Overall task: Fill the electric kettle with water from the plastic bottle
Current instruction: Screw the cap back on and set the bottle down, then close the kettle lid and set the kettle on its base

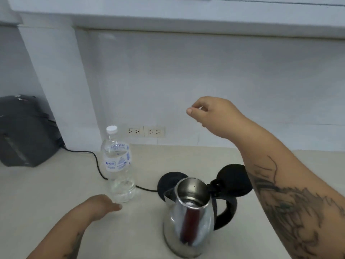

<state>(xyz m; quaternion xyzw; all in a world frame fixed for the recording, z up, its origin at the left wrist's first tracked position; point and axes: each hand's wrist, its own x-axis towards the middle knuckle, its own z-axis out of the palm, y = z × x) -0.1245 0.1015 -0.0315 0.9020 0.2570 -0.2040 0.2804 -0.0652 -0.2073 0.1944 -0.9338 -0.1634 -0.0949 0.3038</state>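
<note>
Two bare hands show over a pale tabletop (46, 193) set against a light wall. The left hand (101, 206) lies low, near the front left, its fingers (116, 206) pointing toward the foot of the plastic bottle (119, 165) and ending just short of it; they look loosely curled and hold nothing, though blur hides the detail. The right hand (211, 114) is raised well above the tabletop, in front of the wall, with thumb and fingers bent close together as in a loose pinch; nothing can be made out between them. Its forearm, marked with dark tattoos, crosses over the right side of the kettle.

The bottle stands upright, left of centre, with its white cap (111, 129) on and a blue-and-white label around its upper half. It is clear, and how much water it holds is hard to judge.

The steel kettle (188, 221) stands near the front, right of the bottle and apart from it. Its black lid (233, 179) is swung open toward the right, showing the shiny inside, and its black handle faces right. Just behind it lies the round black base (169, 182), from which a black cord (97, 163) runs left past the bottle.

A double wall socket (144, 131) sits behind the bottle. A dark grey appliance (24, 135) rests at the far left.
</note>
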